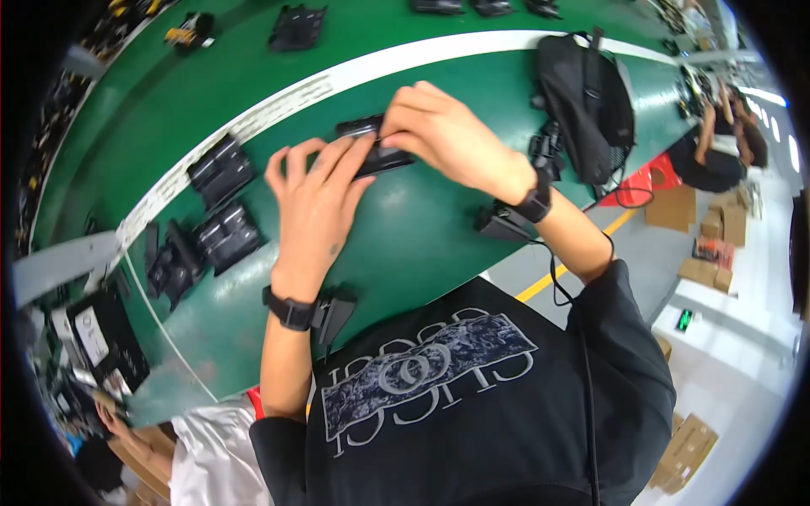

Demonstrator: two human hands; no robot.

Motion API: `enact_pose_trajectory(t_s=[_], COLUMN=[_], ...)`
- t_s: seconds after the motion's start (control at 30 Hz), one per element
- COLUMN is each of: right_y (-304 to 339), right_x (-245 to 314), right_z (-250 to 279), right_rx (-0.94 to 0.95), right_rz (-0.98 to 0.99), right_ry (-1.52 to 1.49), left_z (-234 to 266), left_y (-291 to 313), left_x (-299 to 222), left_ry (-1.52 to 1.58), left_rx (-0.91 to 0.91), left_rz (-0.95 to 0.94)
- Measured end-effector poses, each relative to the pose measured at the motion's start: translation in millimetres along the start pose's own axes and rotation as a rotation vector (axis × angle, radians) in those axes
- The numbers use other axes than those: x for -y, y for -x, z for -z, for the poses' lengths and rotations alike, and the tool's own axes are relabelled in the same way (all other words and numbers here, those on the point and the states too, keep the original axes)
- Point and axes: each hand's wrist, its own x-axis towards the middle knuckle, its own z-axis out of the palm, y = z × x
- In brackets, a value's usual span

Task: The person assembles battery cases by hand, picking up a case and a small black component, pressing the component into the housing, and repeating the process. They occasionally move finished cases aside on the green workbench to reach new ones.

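Observation:
A glossy black plastic part (390, 161) lies on the green table in front of me, partly hidden by my fingers. My left hand (314, 192) reaches it from the left, with the index finger and thumb at its near left side and the other fingers spread and bent. From the right, my right hand (447, 139) has thumb and fingers pinched together at its upper edge. Any smaller piece within that pinch is hidden. Both wrists wear black straps with small black devices.
Several black plastic parts (226, 238) lie left of my left hand. A black backpack (582, 110) rests at the right, beside a black cable. Beyond a white strip (337, 78) sit more black parts (297, 27). Other people are at the far right and lower left.

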Motion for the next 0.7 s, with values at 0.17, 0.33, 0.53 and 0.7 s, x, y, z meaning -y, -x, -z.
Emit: enact_pose_trajectory(t_s=[0.17,0.33,0.53,0.7], right_y=[1.9,7.7,4.8,5.8], right_x=[-6.7,-3.1,-7.0,-6.8], right_z=[-7.5,0.5,0.6,1.6], right_rx=[-0.03,-0.044,0.075,0.061], right_rz=[0.025,-0.015,0.049,0.094], right_ry=[0.043,0.258,0.328,0.353], left_z=[0.9,-7.7,-16.0,-9.8], left_y=[2.7,-0.9,4.2,-2.5], left_x=[3.0,-2.5,-7.2,-4.1], left_ry=[-0.082,-0.123,-0.26,-0.299], left_rx=[0.026,0.016,0.009,0.024], left_rz=[0.046,-0.008,-0.071,-0.093])
